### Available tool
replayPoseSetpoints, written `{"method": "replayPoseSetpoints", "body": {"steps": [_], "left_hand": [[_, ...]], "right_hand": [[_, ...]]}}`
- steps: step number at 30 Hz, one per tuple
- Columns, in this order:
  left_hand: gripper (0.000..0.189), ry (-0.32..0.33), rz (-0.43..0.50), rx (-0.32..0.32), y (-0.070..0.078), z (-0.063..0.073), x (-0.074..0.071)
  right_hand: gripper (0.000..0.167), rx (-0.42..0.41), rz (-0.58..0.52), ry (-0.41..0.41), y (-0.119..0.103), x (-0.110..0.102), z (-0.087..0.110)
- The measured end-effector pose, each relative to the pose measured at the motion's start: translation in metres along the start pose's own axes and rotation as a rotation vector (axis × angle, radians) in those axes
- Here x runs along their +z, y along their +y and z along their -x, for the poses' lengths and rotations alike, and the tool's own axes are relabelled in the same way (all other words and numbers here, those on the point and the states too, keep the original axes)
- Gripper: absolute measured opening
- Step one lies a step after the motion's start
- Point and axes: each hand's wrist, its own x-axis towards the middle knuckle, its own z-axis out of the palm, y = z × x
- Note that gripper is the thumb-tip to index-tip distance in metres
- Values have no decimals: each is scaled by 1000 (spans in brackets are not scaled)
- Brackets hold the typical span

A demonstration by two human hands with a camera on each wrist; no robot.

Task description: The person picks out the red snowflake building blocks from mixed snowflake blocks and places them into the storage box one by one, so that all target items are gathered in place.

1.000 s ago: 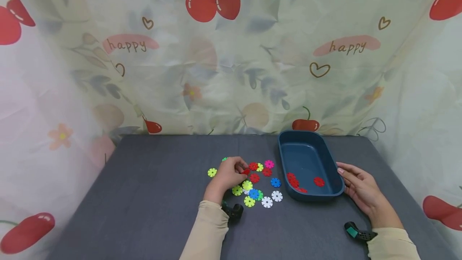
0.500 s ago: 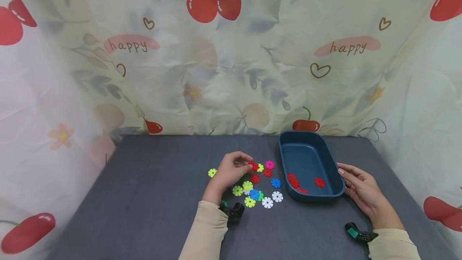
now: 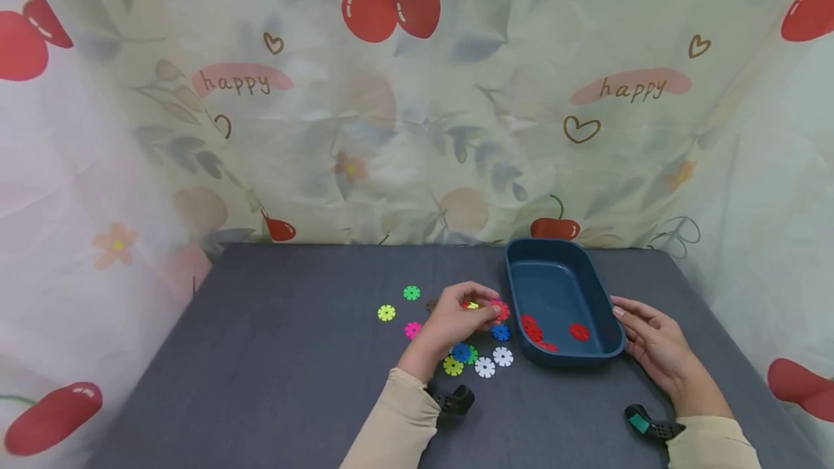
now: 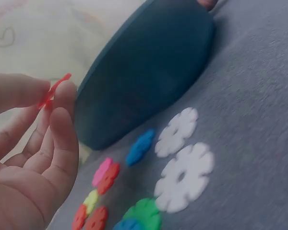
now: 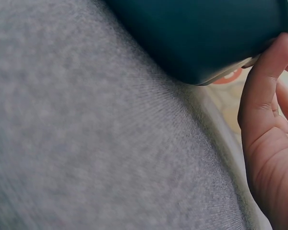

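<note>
My left hand [image 3: 456,318] pinches a red notched disc [image 3: 501,310] between thumb and fingers, just left of the dark blue plastic tub [image 3: 552,282]. The left wrist view shows that disc [image 4: 60,87] edge-on at the fingertips, with the outer wall of the tub [image 4: 144,72] behind it. At the tub's right side, my right hand [image 3: 659,342] holds the rim near the front corner. Several red discs [image 3: 579,331] lie inside the tub towards its near end. Loose discs partly hidden under my left hand include red and yellow ones.
Around my left hand on the grey cloth lie a green disc [image 3: 411,293], a yellow disc [image 3: 386,313], a pink disc [image 3: 413,330], a blue disc [image 3: 500,332] and white discs [image 3: 485,367]. A printed curtain [image 3: 404,129] hangs behind the table.
My left hand has moved right, away from the middle of the loose discs towards the tub, with a red disc at its fingertips. The right hand and tub have stayed in place.
</note>
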Motion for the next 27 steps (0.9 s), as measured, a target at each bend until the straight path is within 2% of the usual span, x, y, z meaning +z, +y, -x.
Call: {"method": "replayPoseSetpoints", "body": {"steps": [6,12,16,21,27], "left_hand": [[19,-13,34,-13,-1,0,15],[23,-54,51,-10,-3,0,20],[25,-79,65,-5,-4,0,20],[28,-81,66,5,-5,0,17],[27,-53,40,30,-6,-2,4]], "right_hand": [[30,7,-4,-1,1,-1,1],[29,13,6,6,0,0,0],[29,9,9,6,-1,0,0],[30,3,17,0,0,0,0],[30,-1,14,-3,-1,-1,-1]]}}
